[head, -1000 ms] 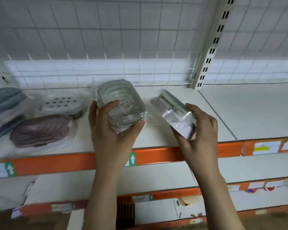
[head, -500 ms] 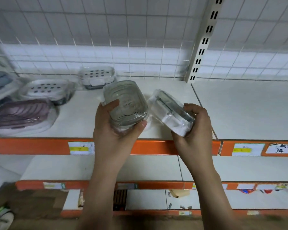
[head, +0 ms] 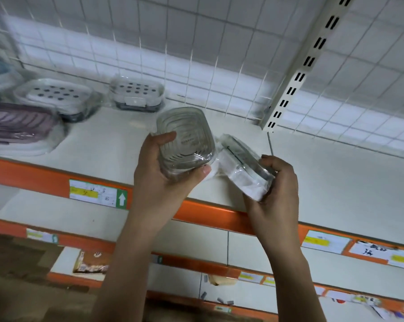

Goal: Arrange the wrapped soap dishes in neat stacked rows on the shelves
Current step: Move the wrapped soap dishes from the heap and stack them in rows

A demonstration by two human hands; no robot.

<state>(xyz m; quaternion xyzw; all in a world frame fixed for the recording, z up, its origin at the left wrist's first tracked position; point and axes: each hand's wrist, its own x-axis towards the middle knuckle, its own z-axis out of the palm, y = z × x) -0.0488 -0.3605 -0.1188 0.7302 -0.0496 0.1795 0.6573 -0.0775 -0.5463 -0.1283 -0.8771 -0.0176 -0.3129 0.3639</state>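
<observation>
Both hands are staying raised over the shelf (head: 103, 145): left hand (head: 164, 173) gripping a clear wrapped soap dish (head: 184, 140), right hand (head: 277, 189) clutching a white one (head: 240, 168), apparently touching.

Price labels (head: 98, 193), wire-grid back panel (head: 196, 43)

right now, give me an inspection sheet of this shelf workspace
surface: white shelf with orange front edge, bare on the right
job's things: clear ribbed dish and white wrapped dish held above the shelf; two dotted dishes and a purple dish lying at left
clutter: nothing seen
hands: left hand grips the clear dish; right hand grips the white one
cables: nothing seen
surroundings: wire grid back, lower shelves
</observation>
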